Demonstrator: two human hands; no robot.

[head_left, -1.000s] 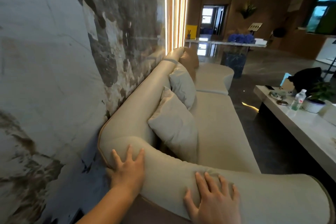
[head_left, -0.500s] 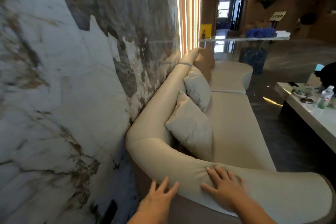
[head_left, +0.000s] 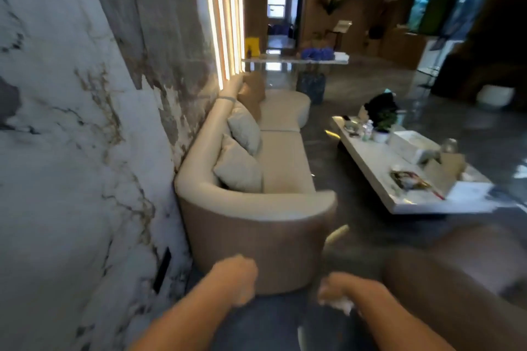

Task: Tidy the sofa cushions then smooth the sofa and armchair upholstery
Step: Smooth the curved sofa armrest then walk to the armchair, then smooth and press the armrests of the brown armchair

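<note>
The long beige sofa point(head_left: 256, 204) runs along the marble wall, its curved arm nearest me. Two beige cushions lean on its backrest, a near one point(head_left: 239, 169) and one behind it point(head_left: 245, 129). A brown cushion point(head_left: 252, 90) stands at the far end. Both my hands are off the sofa, low in front of its brown outer side. My left hand point(head_left: 238, 279) is blurred, its fingers curled in, holding nothing. My right hand point(head_left: 338, 289) is badly blurred, with a whitish smear under it. The rounded back of a brown armchair point(head_left: 456, 279) fills the lower right.
The marble wall point(head_left: 71, 151) closes off the left. A low white coffee table point(head_left: 379, 168) with a bottle, a plant, boxes and a magazine stands right of the sofa. Dark glossy floor point(head_left: 356, 236) lies between sofa, table and armchair.
I have pulled back from the sofa, so its whole arm and outer side show. Both hands have lifted off the sofa arm and dropped low in front of me.
</note>
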